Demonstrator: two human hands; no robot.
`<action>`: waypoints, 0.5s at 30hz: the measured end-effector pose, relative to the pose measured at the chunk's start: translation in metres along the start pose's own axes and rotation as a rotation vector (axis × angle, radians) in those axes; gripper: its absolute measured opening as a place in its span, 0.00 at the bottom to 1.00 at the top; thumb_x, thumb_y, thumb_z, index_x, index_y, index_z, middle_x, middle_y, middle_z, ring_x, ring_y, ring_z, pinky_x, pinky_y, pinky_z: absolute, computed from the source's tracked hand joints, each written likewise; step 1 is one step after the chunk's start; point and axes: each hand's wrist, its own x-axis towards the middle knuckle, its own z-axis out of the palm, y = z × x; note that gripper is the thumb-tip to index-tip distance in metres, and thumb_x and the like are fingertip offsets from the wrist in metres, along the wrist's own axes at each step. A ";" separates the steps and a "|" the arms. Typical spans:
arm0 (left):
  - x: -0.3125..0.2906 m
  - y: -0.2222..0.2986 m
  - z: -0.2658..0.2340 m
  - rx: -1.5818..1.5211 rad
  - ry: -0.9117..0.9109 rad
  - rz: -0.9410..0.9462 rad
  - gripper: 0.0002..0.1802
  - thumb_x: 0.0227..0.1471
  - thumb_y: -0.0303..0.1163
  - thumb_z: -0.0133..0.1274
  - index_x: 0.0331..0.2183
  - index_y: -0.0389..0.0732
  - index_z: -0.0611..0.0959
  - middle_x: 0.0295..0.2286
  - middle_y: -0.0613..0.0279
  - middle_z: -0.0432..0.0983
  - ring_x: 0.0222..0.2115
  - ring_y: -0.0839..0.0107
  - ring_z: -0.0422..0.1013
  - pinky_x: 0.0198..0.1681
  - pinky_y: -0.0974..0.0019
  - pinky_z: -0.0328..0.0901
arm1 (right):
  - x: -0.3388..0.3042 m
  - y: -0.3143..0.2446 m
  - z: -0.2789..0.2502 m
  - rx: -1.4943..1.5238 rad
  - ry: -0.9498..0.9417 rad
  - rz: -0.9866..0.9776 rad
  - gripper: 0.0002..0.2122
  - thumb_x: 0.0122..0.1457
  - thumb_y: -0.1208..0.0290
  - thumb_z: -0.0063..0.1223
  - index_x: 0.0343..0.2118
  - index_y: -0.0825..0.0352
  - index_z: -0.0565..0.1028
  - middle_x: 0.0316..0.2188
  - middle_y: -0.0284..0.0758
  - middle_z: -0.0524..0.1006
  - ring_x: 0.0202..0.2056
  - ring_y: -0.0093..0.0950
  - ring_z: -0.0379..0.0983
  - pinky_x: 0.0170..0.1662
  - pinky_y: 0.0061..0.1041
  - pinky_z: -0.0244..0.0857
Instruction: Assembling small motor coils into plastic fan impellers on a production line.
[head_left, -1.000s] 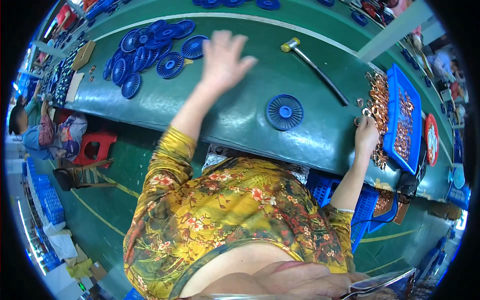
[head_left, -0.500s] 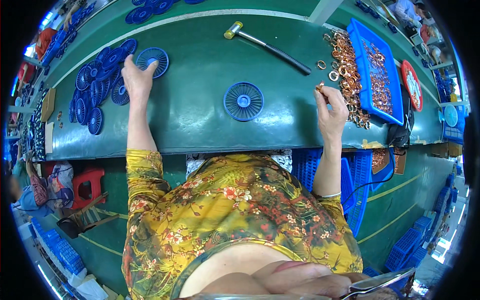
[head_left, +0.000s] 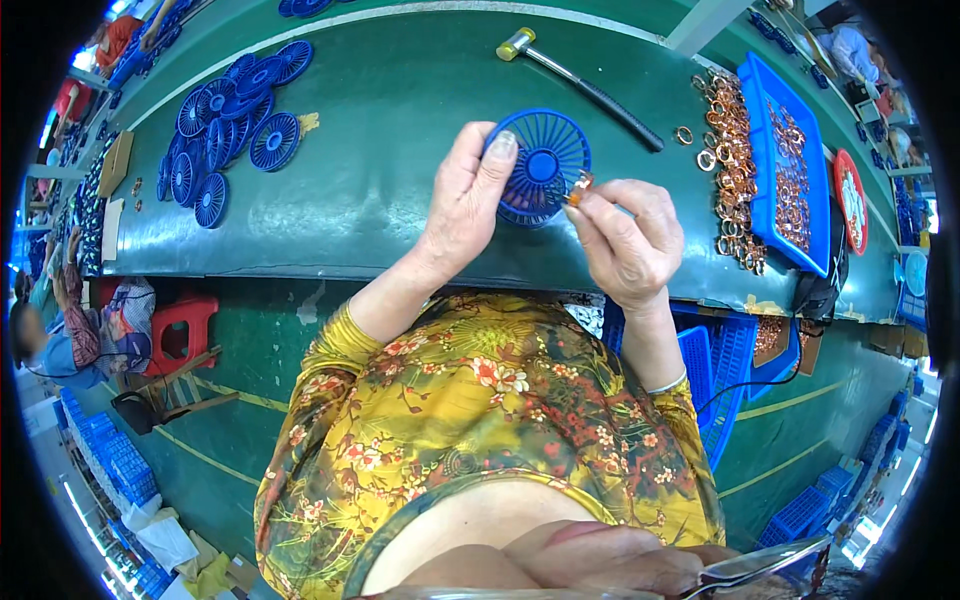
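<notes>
In front of me my left hand point(head_left: 470, 185) grips the left rim of a round blue spoked fan grille point(head_left: 543, 167), with the thumb on top. Whether a second grille lies under it I cannot tell. Between thumb and fingertips my right hand point(head_left: 632, 235) pinches a small copper-coloured ring point(head_left: 579, 188), held at the grille's lower right edge. Part of the ring is hidden by the fingers. Farther left on the green table lies a heap of similar blue grilles point(head_left: 225, 115).
Behind my hands lies a black-handled hammer point(head_left: 580, 85) with a yellowish head. To the right are a pile of copper rings point(head_left: 735, 180), a blue tray point(head_left: 762, 190) of more rings and a red round dish point(head_left: 851, 205). Blue crates point(head_left: 735, 365) stand below the table.
My left hand has come from the heap on the left to the middle with a blue grille. My right hand has moved left with the copper ring, up to the grille.
</notes>
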 end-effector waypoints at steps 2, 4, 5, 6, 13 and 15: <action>-0.003 0.001 0.002 0.064 -0.036 0.052 0.16 0.62 0.40 0.43 0.41 0.36 0.72 0.30 0.66 0.70 0.31 0.80 0.66 0.36 0.73 0.64 | 0.003 0.000 0.006 -0.014 -0.008 -0.015 0.13 0.37 0.78 0.66 0.29 0.63 0.78 0.27 0.30 0.74 0.29 0.29 0.72 0.30 0.26 0.67; -0.007 0.005 0.005 0.079 -0.038 0.062 0.16 0.62 0.40 0.43 0.41 0.36 0.72 0.30 0.65 0.71 0.32 0.79 0.66 0.36 0.72 0.65 | 0.007 -0.002 0.006 -0.041 -0.073 -0.005 0.11 0.38 0.78 0.63 0.28 0.62 0.76 0.28 0.29 0.74 0.30 0.30 0.72 0.32 0.27 0.67; -0.008 0.005 0.006 0.096 -0.037 0.074 0.17 0.62 0.41 0.43 0.42 0.36 0.72 0.31 0.63 0.71 0.32 0.79 0.67 0.37 0.72 0.65 | 0.008 -0.003 0.006 -0.039 -0.075 -0.004 0.11 0.38 0.78 0.63 0.28 0.62 0.76 0.28 0.29 0.74 0.30 0.30 0.72 0.32 0.27 0.67; -0.009 0.002 0.004 0.103 -0.049 0.068 0.16 0.61 0.38 0.45 0.44 0.35 0.70 0.32 0.61 0.72 0.33 0.76 0.68 0.38 0.70 0.66 | 0.009 -0.004 0.005 -0.059 -0.134 0.028 0.10 0.39 0.78 0.62 0.28 0.62 0.76 0.28 0.30 0.73 0.31 0.30 0.72 0.33 0.28 0.66; -0.015 -0.003 0.007 0.097 -0.096 0.049 0.17 0.56 0.30 0.48 0.45 0.35 0.65 0.31 0.56 0.72 0.31 0.72 0.69 0.37 0.66 0.67 | 0.009 -0.004 0.007 -0.090 -0.342 0.085 0.07 0.45 0.76 0.56 0.30 0.64 0.72 0.29 0.32 0.72 0.33 0.31 0.71 0.36 0.30 0.64; -0.015 0.003 0.005 0.282 -0.116 0.004 0.16 0.56 0.30 0.48 0.43 0.35 0.65 0.30 0.53 0.73 0.30 0.70 0.70 0.36 0.64 0.67 | 0.009 -0.003 0.007 -0.074 -0.375 0.074 0.07 0.46 0.76 0.56 0.30 0.64 0.72 0.29 0.32 0.72 0.33 0.32 0.70 0.37 0.31 0.64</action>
